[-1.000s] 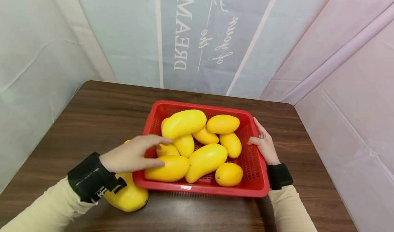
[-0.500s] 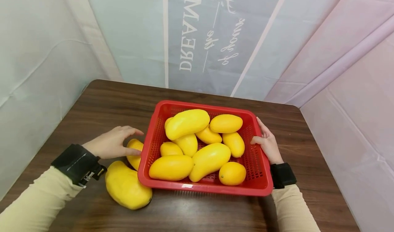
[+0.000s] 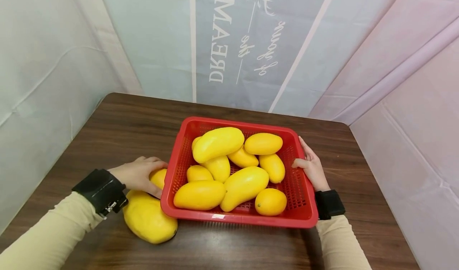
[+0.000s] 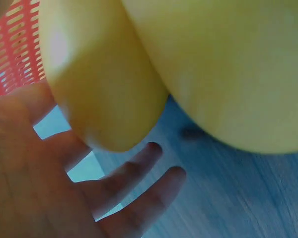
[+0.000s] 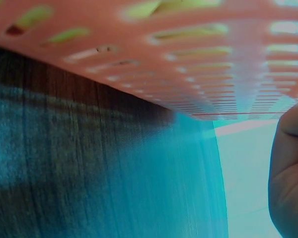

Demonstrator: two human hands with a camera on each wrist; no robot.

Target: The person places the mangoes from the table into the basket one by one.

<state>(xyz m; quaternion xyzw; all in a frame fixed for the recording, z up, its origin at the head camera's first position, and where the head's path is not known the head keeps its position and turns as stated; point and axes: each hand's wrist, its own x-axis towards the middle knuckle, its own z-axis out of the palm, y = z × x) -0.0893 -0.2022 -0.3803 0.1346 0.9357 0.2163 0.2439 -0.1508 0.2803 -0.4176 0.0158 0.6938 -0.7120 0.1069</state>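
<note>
My left hand [image 3: 138,175] reaches round a yellow mango [image 3: 156,177] beside the basket's left wall, its thumb on the near side and fingers on the far side. In the left wrist view two fingers meet the mango [image 4: 102,89], while the other two stretch below it. A larger yellow fruit [image 3: 148,218], dark at one end, lies just in front on the table. My right hand [image 3: 312,168] grips the right rim of a red plastic basket [image 3: 247,221], thumb inside. Several yellow mangoes [image 3: 245,186] and a rounder orange-yellow fruit [image 3: 270,202] lie in it.
The dark wood-grain table [image 3: 229,248] carries everything. Behind it hangs a pale cloth backdrop [image 3: 157,43] with mirrored lettering, and more light cloth [image 3: 423,122] closes the right side. A black strap [image 3: 100,190] circles each wrist.
My left hand came left out of the basket, then down onto the mango beside it. The right hand keeps its grip on the basket's rim.
</note>
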